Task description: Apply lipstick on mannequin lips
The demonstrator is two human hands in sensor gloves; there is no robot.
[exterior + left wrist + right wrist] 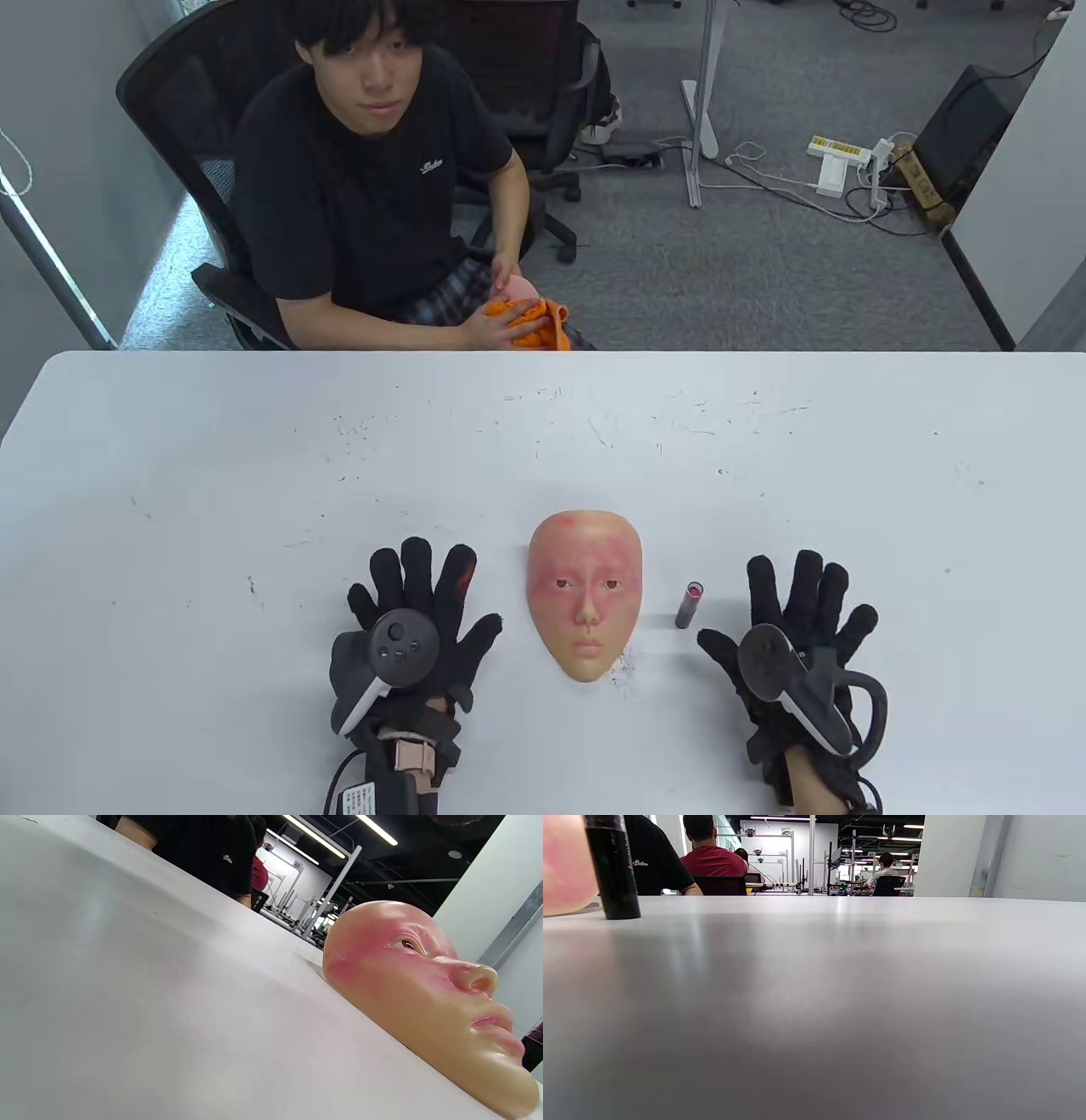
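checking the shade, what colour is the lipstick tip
Red, on a dark tube: lipstick, best in the table view.

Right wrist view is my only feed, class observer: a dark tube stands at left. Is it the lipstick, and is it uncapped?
Observer: Yes. From above, the lipstick stands upright on the table, red tip bare.
Operator: Where is the mask?
Observer: The mask lies face up, between the hands, left of the lipstick.
Operator: Is either hand holding anything?
Observer: No. The left hand and right hand lie flat, fingers spread.
Operator: Are the lips painted?
Observer: In the left wrist view the lips look pale pink; the cheeks are red.
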